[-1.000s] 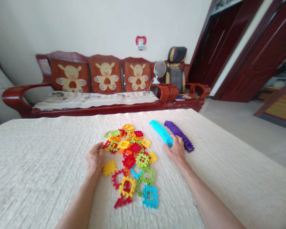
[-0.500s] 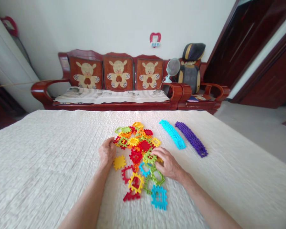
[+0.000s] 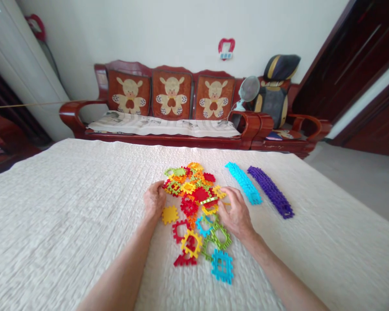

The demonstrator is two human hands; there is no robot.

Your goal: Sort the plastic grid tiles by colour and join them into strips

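Note:
A loose pile of plastic interlocking tiles with notched edges, in red, yellow, orange and green, lies before me on the bed-like white cover. My right hand [image 3: 236, 212] is at the pile's right side, thumb and fingers pinching a green interlocking tile [image 3: 208, 201] seen nearly edge-on. At the left edge of the pile is my left hand [image 3: 154, 200], its fingers curled beside a red and green cluster; what they hold, if anything, is hidden. A solid yellow tile [image 3: 170, 214] lies just right of the left wrist. Nearest me is a blue window-patterned tile [image 3: 222, 266].
A light-blue stack of joined tiles [image 3: 244, 183] and a purple stack [image 3: 270, 192] lie to the right on the quilted white cover [image 3: 68, 216]. Beyond it stand a wooden sofa [image 3: 168, 140] with bear cushions and a small fan [image 3: 249, 90].
My right hand has picked up the green tile, which lay flat on the pile and is now tipped edge-on. The left hand stays by the pile. The whole view has shifted slightly.

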